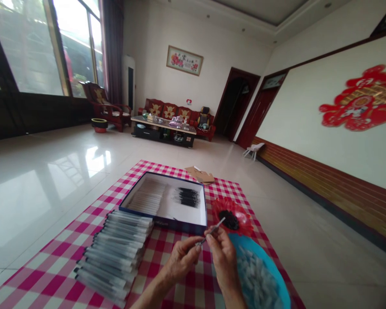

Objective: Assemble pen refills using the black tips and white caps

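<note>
Both hands meet in front of the box, pinching one slim pen refill (219, 224) with a pale upper end and a darker lower part. My left hand (185, 254) is closed on its lower end. My right hand (223, 251) grips it higher up, its pale end sticking out past the fingers. Just beyond is a red flower-shaped dish (244, 216) of small black parts (229, 219). Right of my right hand stands a blue basin (281, 279) of translucent pen caps (257, 274). Left of my hands lies a pile of capped pens (116, 251).
A shallow dark-edged box (167, 214) holds clear tubes (146, 196) and black-ended pieces (188, 196). Flattened cardboard (200, 175) lies behind it on the checked tablecloth (61, 257). Across the tiled floor are a coffee table (162, 124), a sofa and a small stool (254, 150).
</note>
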The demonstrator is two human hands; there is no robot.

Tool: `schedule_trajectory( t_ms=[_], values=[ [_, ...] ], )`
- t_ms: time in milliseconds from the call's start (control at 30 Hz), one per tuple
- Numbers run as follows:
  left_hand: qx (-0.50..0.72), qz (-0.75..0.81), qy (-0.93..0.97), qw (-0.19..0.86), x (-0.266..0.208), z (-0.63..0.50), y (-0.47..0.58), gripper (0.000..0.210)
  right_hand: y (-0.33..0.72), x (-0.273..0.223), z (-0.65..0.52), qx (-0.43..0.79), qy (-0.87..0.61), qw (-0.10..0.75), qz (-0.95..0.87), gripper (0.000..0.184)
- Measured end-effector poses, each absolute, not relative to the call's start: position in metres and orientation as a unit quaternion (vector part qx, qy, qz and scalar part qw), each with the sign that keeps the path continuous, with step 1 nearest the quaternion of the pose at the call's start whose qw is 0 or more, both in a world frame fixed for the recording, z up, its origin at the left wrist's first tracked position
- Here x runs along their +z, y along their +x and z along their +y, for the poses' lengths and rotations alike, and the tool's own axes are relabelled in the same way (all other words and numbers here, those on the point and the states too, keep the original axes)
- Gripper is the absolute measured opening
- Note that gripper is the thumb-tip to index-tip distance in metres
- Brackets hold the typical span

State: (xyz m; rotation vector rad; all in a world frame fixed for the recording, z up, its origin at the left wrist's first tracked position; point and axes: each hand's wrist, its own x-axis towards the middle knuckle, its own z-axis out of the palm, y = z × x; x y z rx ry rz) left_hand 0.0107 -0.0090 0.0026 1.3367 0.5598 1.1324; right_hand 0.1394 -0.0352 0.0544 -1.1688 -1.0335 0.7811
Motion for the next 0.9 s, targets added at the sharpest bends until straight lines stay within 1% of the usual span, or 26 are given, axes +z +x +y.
schedule_trajectory(
  t_ms=[100,233,367,433,500,567,600,633,700,767,900],
  values=[
    [0.487,0.237,0.574,0.614,0.005,-0.008,0.009,0.046,0.134,0.051,-0.036,0.346,-0.526,0.611,-0.480,0.022],
    [0.474,0.234,0.551,0.646,0.009,-0.007,0.006,0.045,0.127,0.051,-0.037,0.365,-0.537,0.574,-0.499,0.029],
    [0.480,0.238,0.530,0.657,0.009,-0.007,0.005,0.048,0.125,0.060,-0.039,0.374,-0.498,0.603,-0.498,0.033],
    [0.482,0.245,0.529,0.654,0.009,-0.007,0.005,0.050,0.131,0.063,-0.040,0.349,-0.501,0.616,-0.498,0.030],
    [0.484,0.251,0.528,0.651,0.010,-0.008,0.005,0.051,0.146,0.065,-0.038,0.281,-0.545,0.598,-0.516,0.026],
    [0.483,0.254,0.529,0.650,0.012,-0.009,0.005,0.051,0.170,0.068,-0.031,0.170,-0.628,0.531,-0.544,0.028],
    [0.483,0.255,0.529,0.650,0.013,-0.010,0.005,0.051,0.184,0.070,-0.025,0.098,-0.679,0.462,-0.562,0.030],
    [0.482,0.255,0.528,0.651,0.013,-0.010,0.006,0.052,0.199,0.072,-0.018,0.067,-0.704,0.422,-0.567,0.030],
    [0.482,0.257,0.527,0.651,0.013,-0.010,0.007,0.051,0.228,0.078,-0.002,0.051,-0.729,0.365,-0.577,0.028],
    [0.482,0.258,0.525,0.652,0.012,-0.010,0.007,0.051,0.252,0.083,0.017,0.050,-0.747,0.291,-0.596,0.023],
    [0.481,0.263,0.528,0.649,0.008,-0.008,0.007,0.050,0.273,0.082,0.049,0.069,-0.763,0.145,-0.626,0.004]
  ],
)
